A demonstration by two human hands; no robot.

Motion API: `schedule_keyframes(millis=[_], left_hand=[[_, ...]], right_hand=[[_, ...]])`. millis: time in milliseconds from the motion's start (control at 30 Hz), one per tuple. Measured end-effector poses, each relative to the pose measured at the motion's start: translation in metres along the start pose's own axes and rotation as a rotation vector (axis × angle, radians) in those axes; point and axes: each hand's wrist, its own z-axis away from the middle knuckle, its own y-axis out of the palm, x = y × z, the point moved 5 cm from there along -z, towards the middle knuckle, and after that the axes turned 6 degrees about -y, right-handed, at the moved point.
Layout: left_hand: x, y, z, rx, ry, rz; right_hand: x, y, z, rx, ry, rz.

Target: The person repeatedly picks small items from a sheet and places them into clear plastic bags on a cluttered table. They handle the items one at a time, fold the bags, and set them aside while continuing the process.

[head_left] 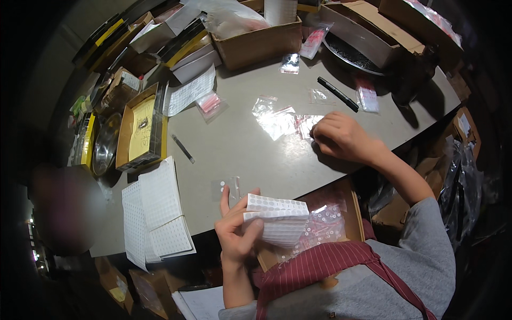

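My left hand is closed around a bent stack of white sticker sheets with rows of round labels. Its raised index finger reaches to a small clear zip bag on the table's near side, where a white round dot shows by the fingertip. Over the middle right of the table, my right hand is curled, fingers pressed together beside shiny clear zip bags. Whatever those fingers pinch is hidden. Below the sheets, an open cardboard box at my lap holds clear bags of small white rings.
Label sheets lie at the left. A thin pen and a black marker rest on the grey table. Around the far edge stand a yellow-lined box, a cardboard box and a round tray of dark bits.
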Motion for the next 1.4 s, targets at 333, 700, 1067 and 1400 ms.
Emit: schedule_keyframes(millis=[333,700,1067,1400], left_hand=[[-0.017,0.026,-0.001,0.257,0.048,0.030],[-0.023,0.040,0.014,0.418,0.021,0.289],[-0.035,0.040,0.019,0.219,-0.015,0.171],[-0.039,0.050,0.023,0.122,-0.028,0.053]], right_hand=[[0.063,-0.013,0.021,0.106,0.053,-0.177],[0.051,0.000,0.017,0.038,-0.157,0.240],[0.074,-0.040,0.034,0.079,0.014,-0.407],[0.112,-0.006,0.023,0.056,0.025,-0.545]])
